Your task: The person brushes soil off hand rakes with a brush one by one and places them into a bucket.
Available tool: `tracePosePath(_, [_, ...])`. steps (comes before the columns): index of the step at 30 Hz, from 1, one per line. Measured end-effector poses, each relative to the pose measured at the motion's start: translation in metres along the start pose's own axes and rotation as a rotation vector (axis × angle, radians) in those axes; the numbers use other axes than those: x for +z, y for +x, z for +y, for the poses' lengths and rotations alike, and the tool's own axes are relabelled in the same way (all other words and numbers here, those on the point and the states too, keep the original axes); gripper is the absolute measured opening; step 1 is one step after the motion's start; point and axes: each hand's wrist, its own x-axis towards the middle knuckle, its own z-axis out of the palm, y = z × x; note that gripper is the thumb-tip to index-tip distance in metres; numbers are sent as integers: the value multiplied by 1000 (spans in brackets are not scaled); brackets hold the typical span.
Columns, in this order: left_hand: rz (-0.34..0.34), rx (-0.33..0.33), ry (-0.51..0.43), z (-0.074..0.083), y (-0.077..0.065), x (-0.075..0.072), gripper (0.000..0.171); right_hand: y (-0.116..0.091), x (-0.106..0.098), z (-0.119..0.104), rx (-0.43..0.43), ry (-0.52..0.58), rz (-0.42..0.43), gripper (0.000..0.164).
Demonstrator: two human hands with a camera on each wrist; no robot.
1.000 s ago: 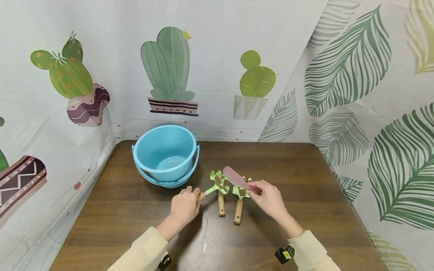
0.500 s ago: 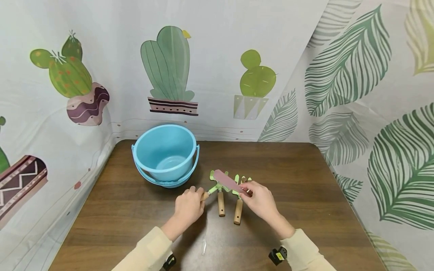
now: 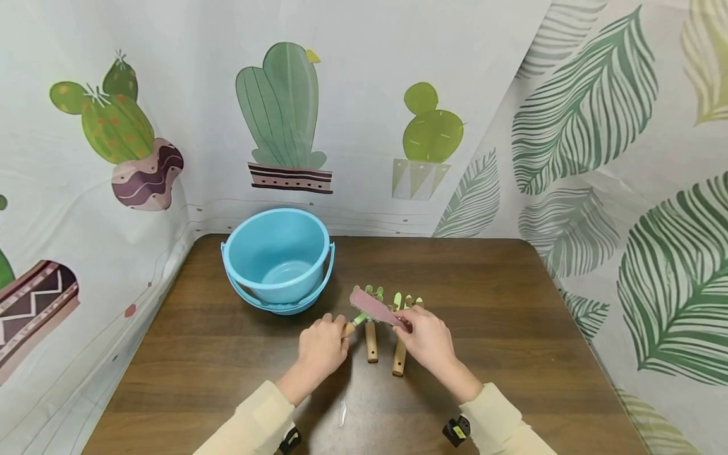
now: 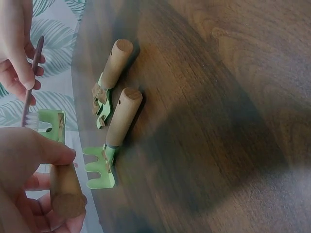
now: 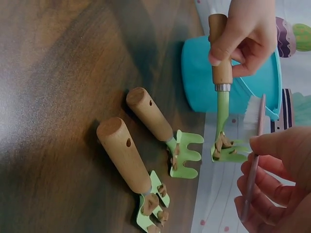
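My left hand (image 3: 324,344) grips the wooden handle of a small green hand rake (image 5: 222,109), raised above the table. Brown clumps cling to the rake's head. Between thumb and fingers, my right hand (image 3: 429,338) holds a pink brush (image 3: 375,308) with white bristles, which overlaps the rake's head in the head view. From the right wrist, the bristles show close beside that head. Below lie two more tools with wooden handles: a green three-pronged rake (image 5: 187,155) and a green hand fork (image 5: 153,201), both with brown clumps on them.
A blue bucket (image 3: 284,294) with its handle lowered stands at the back left of the brown wooden table (image 3: 466,272). A thin pale streak (image 3: 343,412) marks the table near the front. Behind hangs a curtain (image 3: 364,126) printed with cacti and leaves.
My right hand has moved left and slightly down, carrying the brush across the held rake's head. My left hand has shifted a little to the right with the rake.
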Motion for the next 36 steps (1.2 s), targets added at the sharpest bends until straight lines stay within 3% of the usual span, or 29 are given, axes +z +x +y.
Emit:
tracePosePath(19, [-32, -11, -7, 5, 0, -1, 24, 3, 9, -5, -103, -150, 199, 19])
tracePosePath(36, [-5, 4, 29, 8, 2, -1, 25, -1, 14, -4, -113, -248, 251, 18])
